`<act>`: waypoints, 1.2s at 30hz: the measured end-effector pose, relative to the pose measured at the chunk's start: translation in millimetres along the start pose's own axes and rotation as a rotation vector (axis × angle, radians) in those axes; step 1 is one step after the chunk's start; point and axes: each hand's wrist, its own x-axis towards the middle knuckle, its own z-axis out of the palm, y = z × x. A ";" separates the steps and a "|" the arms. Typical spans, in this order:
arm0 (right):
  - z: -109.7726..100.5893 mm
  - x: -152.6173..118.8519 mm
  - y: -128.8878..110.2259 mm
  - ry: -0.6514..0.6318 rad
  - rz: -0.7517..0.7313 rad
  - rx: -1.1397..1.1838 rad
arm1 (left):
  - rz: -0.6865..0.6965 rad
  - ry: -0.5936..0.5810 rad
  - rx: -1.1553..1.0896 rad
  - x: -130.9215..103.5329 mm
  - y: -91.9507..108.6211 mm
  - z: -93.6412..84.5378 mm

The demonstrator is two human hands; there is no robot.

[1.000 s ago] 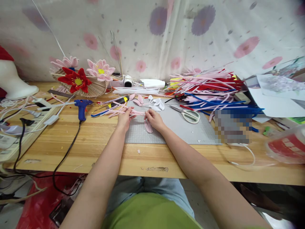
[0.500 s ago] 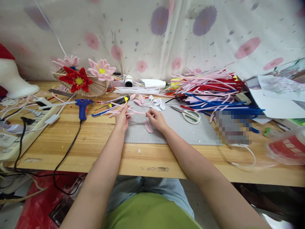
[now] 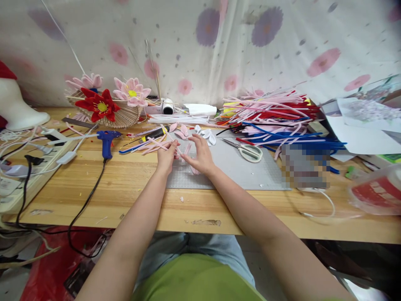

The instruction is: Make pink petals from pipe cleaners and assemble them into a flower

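Note:
Over the left part of the grey cutting mat (image 3: 244, 177), my left hand (image 3: 166, 158) pinches a pink pipe cleaner (image 3: 188, 148), whose end bends upward between my hands. My right hand (image 3: 202, 158) is open beside it, fingers spread, its thumb reaching toward the left fingertips. Partly hidden below the right hand lies a folded pink pipe-cleaner piece (image 3: 194, 170). Just beyond my hands are pink petals (image 3: 180, 132) and white petals (image 3: 210, 136). Loose pink pipe cleaners (image 3: 152, 145) lie left of the left hand.
Scissors (image 3: 250, 153) rest on the mat, with a big pipe-cleaner heap (image 3: 275, 113) behind. A blue glue gun (image 3: 107, 144) and power strip (image 3: 46, 167) are on the left. Finished flowers (image 3: 102, 106) stand at the back; a plastic cup (image 3: 376, 190) is far right.
My right hand has gone from a pinch on the pink pipe cleaner to spread fingers, moving slightly left. The strip, earlier stretched between both hands, now bends upward from my left hand.

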 end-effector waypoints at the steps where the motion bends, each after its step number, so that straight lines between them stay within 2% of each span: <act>1: 0.2 0.4 -0.3 0.055 0.024 0.009 | 0.010 -0.002 0.008 -0.4 0.4 0.3; 3: 1.7 1.5 -1.0 0.121 0.089 0.060 | 0.021 -0.021 0.009 -1.3 1.3 1.5; 4: 3.2 2.1 -1.4 0.106 0.134 0.107 | 0.022 -0.036 -0.003 -1.9 1.8 2.6; 8: 11.9 5.2 -1.0 -0.213 0.361 0.391 | -0.034 -0.097 -0.162 -4.9 3.9 7.6; 10: 14.0 6.9 1.7 -0.279 0.454 0.563 | -0.098 -0.146 -0.258 -6.2 5.1 8.7; 13: 11.6 8.7 8.0 -0.208 0.553 0.815 | -0.145 -0.225 -0.288 -8.3 5.1 8.6; 17: 5.7 9.5 15.7 -0.150 0.639 0.997 | -0.034 -0.246 -0.100 -12.6 0.4 9.8; 19: 4.2 9.6 17.5 -0.142 0.643 1.033 | -0.024 -0.266 -0.039 -14.9 -1.3 10.7; 25: 4.1 9.8 17.6 -0.161 0.618 0.972 | -0.247 -0.371 -0.052 -16.4 0.2 8.8; 29: 5.4 9.7 16.5 -0.160 0.641 0.961 | -0.290 -0.392 -0.112 -16.3 0.7 8.6; 32: 6.2 10.0 15.4 -0.145 0.632 0.934 | -0.298 -0.347 -0.102 -17.5 1.2 10.3; 36: 4.8 11.3 14.0 -0.066 0.572 0.817 | -0.353 -0.231 -0.095 -18.0 3.2 11.8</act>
